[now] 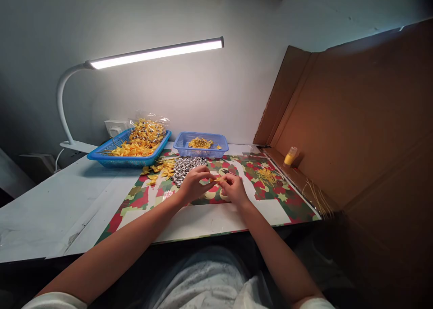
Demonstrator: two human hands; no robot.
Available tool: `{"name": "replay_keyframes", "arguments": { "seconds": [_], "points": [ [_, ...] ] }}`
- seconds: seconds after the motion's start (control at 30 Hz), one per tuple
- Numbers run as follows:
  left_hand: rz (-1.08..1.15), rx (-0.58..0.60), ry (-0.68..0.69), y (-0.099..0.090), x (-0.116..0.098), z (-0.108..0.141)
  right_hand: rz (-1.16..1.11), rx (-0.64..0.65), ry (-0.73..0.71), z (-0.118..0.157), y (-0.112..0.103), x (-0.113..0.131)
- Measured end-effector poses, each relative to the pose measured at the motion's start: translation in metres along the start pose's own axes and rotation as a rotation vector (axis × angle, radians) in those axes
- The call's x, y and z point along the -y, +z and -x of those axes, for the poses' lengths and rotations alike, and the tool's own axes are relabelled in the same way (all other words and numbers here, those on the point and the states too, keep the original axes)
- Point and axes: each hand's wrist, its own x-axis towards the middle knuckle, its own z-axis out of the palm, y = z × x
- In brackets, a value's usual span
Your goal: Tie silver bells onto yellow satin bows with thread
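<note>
My left hand (196, 184) pinches a small yellow piece (218, 179) between thumb and fingers, just right of a pile of silver beads (184, 168). Facing it, my right hand (232, 186) has its fingertips closed on the same piece. The exact shape of the piece is too small to tell. Yellow ribbon pieces (164, 168) lie left of the beads. Beyond my right hand is a bunch of thin yellow strands (267, 176) on the camouflage-patterned mat (291, 200). Part of a slim dark tool (227, 170) shows just behind my right fingers.
A blue basket (126, 163) heaped with yellow pieces stands at the back left, beside a smaller blue basket (201, 152). A lit lamp (155, 54) arches above. Cardboard (355, 115) walls the right side, with a yellow bottle (290, 157) and thin sticks (320, 200) near its base.
</note>
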Motion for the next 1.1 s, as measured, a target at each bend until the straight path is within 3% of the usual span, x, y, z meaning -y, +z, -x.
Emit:
{"name": "replay_keyframes", "arguments": {
  "seconds": [0.13, 0.27, 0.4, 0.5, 0.6, 0.9, 1.1],
  "points": [
    [-0.043, -0.013, 0.038, 0.001, 0.001, 0.001, -0.008, -0.007, -0.008, 0.001, 0.000, 0.002],
    [-0.023, 0.001, -0.008, 0.000, -0.002, 0.001, -0.007, -0.009, -0.026, 0.001, -0.001, 0.002],
    [0.077, -0.002, -0.215, 0.001, -0.001, 0.003, 0.005, -0.036, -0.017, 0.001, -0.001, 0.001],
    [0.312, 0.123, -0.435, 0.005, 0.002, 0.004, -0.018, -0.038, -0.005, 0.001, -0.002, 0.001],
    [0.558, 0.188, -0.565, 0.010, 0.003, 0.005, -0.030, -0.037, -0.017, 0.001, -0.001, 0.001],
    [0.816, 0.123, -0.777, 0.011, -0.005, 0.001, 0.055, -0.047, -0.105, 0.003, 0.000, 0.001],
    [0.763, 0.109, -0.811, 0.012, -0.006, 0.001, 0.147, -0.085, -0.180, 0.003, 0.001, 0.003]
  ]
}}
